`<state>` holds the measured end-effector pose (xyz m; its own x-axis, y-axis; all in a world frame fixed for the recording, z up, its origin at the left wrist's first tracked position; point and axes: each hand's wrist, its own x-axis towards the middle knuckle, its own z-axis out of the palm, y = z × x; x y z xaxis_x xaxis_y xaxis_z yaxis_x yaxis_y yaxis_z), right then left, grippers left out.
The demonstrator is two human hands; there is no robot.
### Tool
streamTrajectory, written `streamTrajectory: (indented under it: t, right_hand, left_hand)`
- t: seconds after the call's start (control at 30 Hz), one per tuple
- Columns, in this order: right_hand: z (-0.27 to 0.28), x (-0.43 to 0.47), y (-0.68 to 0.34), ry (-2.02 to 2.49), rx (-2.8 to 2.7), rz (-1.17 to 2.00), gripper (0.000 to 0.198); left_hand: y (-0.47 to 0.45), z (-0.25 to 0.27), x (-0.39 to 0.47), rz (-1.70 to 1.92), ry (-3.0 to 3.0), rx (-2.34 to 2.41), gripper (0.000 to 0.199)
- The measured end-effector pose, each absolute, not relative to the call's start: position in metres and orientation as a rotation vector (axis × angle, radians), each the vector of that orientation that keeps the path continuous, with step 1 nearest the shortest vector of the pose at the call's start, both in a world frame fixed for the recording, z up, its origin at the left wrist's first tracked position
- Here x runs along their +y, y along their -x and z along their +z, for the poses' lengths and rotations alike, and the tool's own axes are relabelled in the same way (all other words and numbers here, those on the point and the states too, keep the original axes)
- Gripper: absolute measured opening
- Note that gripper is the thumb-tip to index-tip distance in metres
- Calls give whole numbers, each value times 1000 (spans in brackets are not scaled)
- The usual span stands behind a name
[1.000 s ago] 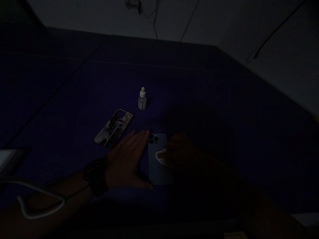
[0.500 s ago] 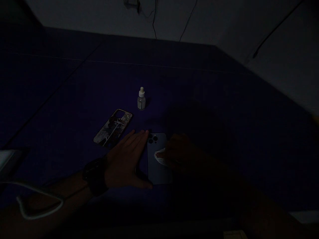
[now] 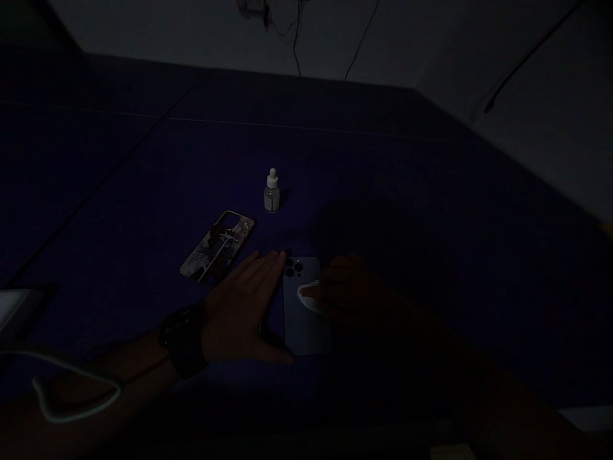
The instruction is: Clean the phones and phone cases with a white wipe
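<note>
A bluish smartphone lies back side up on the dark purple table, its camera lenses at the far left corner. My left hand, thumb and fingers spread, braces the phone's left side, with fingertips by the camera corner and thumb near the bottom edge. In dim light, my right hand presses a white cotton pad against the phone's back. Beyond my left fingers rests a patterned phone case. A small dropper bottle with a white cap stands upright behind the phone.
At the left edge is a pale, box-like object, partly out of view. A white cable loops over my left forearm. Dark cords hang down the wall at the back. Something pale shows at the bottom edge.
My right hand has shifted the cotton pad very slightly on the phone's back. My left hand, the case and the bottle stay where they were.
</note>
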<state>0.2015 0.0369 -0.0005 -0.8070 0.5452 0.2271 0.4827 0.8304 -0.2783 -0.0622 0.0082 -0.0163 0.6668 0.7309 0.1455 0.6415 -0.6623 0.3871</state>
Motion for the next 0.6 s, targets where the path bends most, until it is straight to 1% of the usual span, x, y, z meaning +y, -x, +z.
streamTrajectory:
  t: [0.07, 0.13, 0.3, 0.37, 0.5, 0.6]
  right_hand:
    - [-1, 40, -206, 873, -2683, 233, 21]
    - [1, 41, -210, 914, -2700, 238, 19]
    - [6, 36, -204, 764, -2800, 431, 21]
    - [3, 35, -200, 752, -2789, 406, 22]
    - [-1, 40, -205, 872, -2696, 251, 21]
    - [2, 42, -210, 890, -2696, 281, 19]
  left_hand:
    - [62, -17, 8, 437, -2575, 1090, 145]
    - [62, -18, 8, 453, -2572, 1090, 146]
    - [61, -17, 7, 444, -2577, 1107, 144]
    - [61, -17, 7, 438, -2578, 1111, 146]
    - [62, -17, 7, 426, -2576, 1112, 146]
    - [62, -17, 8, 432, -2568, 1110, 148]
